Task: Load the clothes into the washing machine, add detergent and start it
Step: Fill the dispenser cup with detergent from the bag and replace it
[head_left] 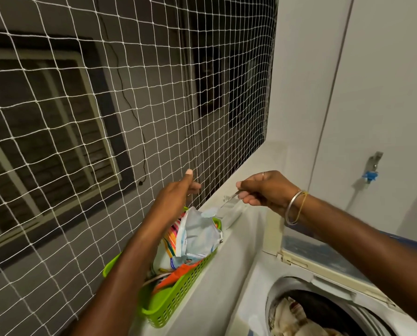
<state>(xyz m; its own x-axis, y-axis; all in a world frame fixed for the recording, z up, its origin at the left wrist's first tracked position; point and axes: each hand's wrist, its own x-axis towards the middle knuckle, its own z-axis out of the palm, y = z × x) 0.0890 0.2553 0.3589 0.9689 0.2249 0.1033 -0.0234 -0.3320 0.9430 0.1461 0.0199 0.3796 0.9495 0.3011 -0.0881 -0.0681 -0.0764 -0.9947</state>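
An opened detergent pouch, white with coloured stripes, stands in a green plastic basket on the ledge. My left hand pinches the pouch's top edge and holds it open. My right hand grips the handle of a clear plastic scoop, whose bowl carries pale powder just above the pouch mouth. At the lower right, the top-loading washing machine stands open, with light-coloured clothes inside its drum.
A white ledge runs between the machine and a white safety net over the opening on the left. A wall tap with a blue fitting is at the right. The machine's raised lid lies behind my right forearm.
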